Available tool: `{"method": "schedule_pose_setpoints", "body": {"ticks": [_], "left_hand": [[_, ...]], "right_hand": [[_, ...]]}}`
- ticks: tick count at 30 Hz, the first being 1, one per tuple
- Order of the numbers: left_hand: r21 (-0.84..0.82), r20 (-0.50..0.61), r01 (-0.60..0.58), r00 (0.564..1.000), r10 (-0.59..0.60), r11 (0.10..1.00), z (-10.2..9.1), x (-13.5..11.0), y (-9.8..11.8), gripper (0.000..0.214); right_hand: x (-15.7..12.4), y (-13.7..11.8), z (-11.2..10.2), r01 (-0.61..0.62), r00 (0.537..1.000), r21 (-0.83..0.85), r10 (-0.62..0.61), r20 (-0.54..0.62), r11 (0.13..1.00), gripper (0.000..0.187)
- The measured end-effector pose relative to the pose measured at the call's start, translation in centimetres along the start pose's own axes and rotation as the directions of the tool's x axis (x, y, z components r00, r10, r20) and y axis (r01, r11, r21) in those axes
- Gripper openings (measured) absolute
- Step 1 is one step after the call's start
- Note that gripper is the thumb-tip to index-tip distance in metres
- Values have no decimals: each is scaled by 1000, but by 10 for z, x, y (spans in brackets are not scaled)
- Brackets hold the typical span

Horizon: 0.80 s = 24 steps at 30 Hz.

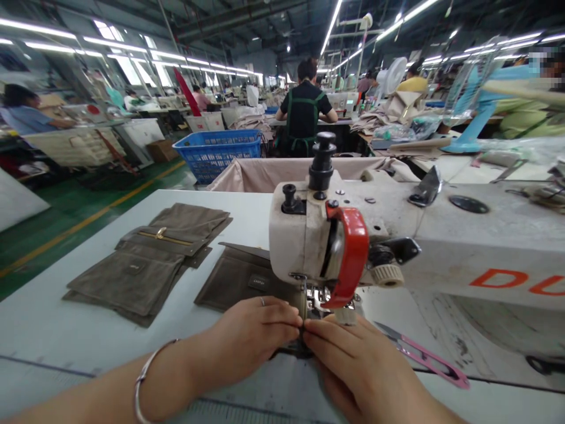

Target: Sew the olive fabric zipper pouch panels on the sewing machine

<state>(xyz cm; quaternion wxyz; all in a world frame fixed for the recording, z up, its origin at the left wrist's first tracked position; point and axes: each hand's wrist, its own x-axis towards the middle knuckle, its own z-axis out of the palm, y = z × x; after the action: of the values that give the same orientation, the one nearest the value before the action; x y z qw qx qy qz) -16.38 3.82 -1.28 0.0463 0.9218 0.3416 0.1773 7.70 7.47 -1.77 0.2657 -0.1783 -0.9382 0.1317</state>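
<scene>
A brown fabric piece (233, 278) with a small label lies on the table, its right end at the presser foot of the white sewing machine (289, 235). My left hand (253, 330), wearing a ring and a bangle, has its fingers together and pressed on the piece's edge just before the foot. Against those fingertips, my right hand (359, 359) pinches the same edge, its thumb mostly hidden. A red guard (353, 253) curves over the needle area. Pink-handled thread snips (435, 360) lie right of my right hand.
Stacked brown fabric pieces (150, 265), one with a gold zipper, lie on the left of the white table (44, 359). Beyond it stand a cloth-lined bin (265, 174) and a blue basket (220, 150). A co-worker (305, 106) sits ahead, back turned.
</scene>
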Motion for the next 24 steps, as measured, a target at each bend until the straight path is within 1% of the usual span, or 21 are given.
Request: {"method": "schedule_pose_setpoints", "body": {"ticks": [2,5,8,10,13,16,24], "left_hand": [[-10,-5,13,1000,-13,1000,0,3,-5,23],[-35,-11,65,998,-66,997,-1,7,-13,24],[-62,5,78,997,-78,995,-2,13,-19,23],[-58,8,113,994,-113,992,-1,16,-22,22],[-15,-18,166,986,-166,986,0,20,-25,20],[18,-42,188,981,-187,982,1,24,-28,20],[84,-44,225,974,-222,971,7,30,-39,19]], "right_hand": [[1,0,2,-20,1000,-16,20,-17,1000,38],[1,1,5,-56,997,-44,54,-47,997,37],[0,4,8,-74,996,-94,70,-50,993,36],[0,5,9,-83,996,-132,78,-42,988,37],[0,6,10,-111,993,-175,105,-45,978,38],[0,6,10,-122,992,-174,115,-50,977,36],[2,5,10,-144,989,-126,138,-57,982,34]]}}
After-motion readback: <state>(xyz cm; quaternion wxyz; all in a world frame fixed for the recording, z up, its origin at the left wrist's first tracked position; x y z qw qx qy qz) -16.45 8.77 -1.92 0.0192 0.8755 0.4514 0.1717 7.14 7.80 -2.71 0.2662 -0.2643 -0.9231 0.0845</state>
